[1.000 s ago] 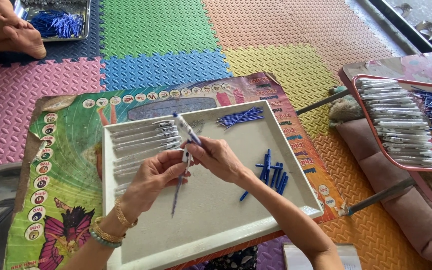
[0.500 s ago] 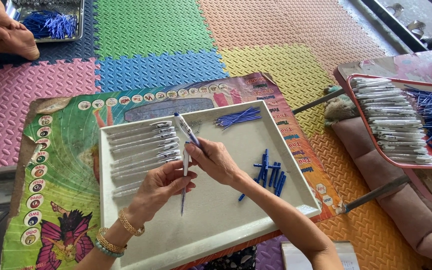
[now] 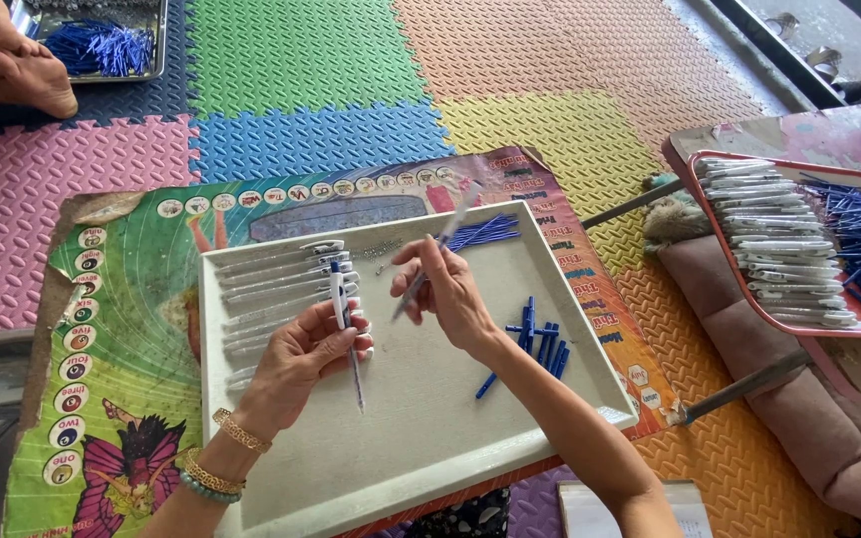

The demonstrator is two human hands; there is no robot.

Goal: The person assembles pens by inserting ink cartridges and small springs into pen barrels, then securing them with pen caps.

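Left hand: the left hand [image 3: 301,364] is closed around a slim white plastic pen barrel with a blue end [image 3: 343,319], pinched between thumb and fingers near its upper part, its thin tip pointing down toward the tray.
Right hand: the right hand [image 3: 450,289] grips a second thin pen part [image 3: 430,261] between thumb and fingertips, tilted up and to the right — blurred, so its exact make cannot be told.
Where the pieces sit: both are held just above the shallow white rectangular tray [image 3: 570,349], the two hands near each other but not touching.
Weight: judged very light — one pinch carries it easily.
Stiffness: the barrel looks rigid; the thin tip would likely bend or snap under side load.
Surface: smooth plastic, probably a little slippery, so a firm fingertip pinch suits it.
Where to hold: mid-barrel, away from the narrow tip.
Nearby in tray: a row of white pen barrels [image 3: 281,289] along the left side, a loose heap of short blue plastic pieces [image 3: 540,344] to the right, a bundle of thin blue refills [image 3: 485,231] at the far edge.
Underneath: a colourful printed poster mat [image 3: 122,329] on foam floor tiles [image 3: 301,60].
To the right: a red-rimmed tray of white barrels and blue parts [image 3: 799,244].
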